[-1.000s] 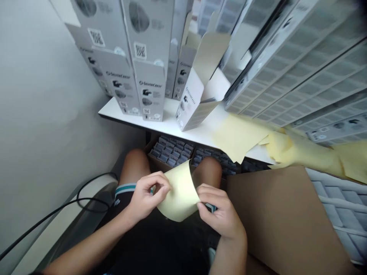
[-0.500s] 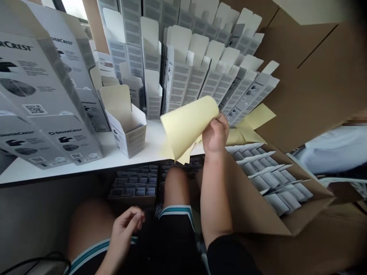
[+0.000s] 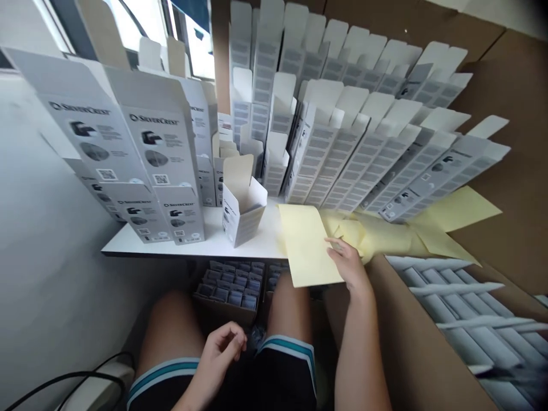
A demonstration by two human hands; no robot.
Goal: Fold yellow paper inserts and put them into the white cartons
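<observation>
The right hand's fingers (image 3: 338,246) lay loosely spread, their tips touching the right edge of a yellow sheet (image 3: 307,245) at the frame's centre, which lay flat, overhanging the white counter (image 3: 180,244). The right hand (image 3: 350,266) reached forward, forearm extended. The left hand (image 3: 222,347), lower centre, hung over the lap, fingers curled with nothing visible in them. An open carton (image 3: 243,212) stood left of the sheet.
</observation>
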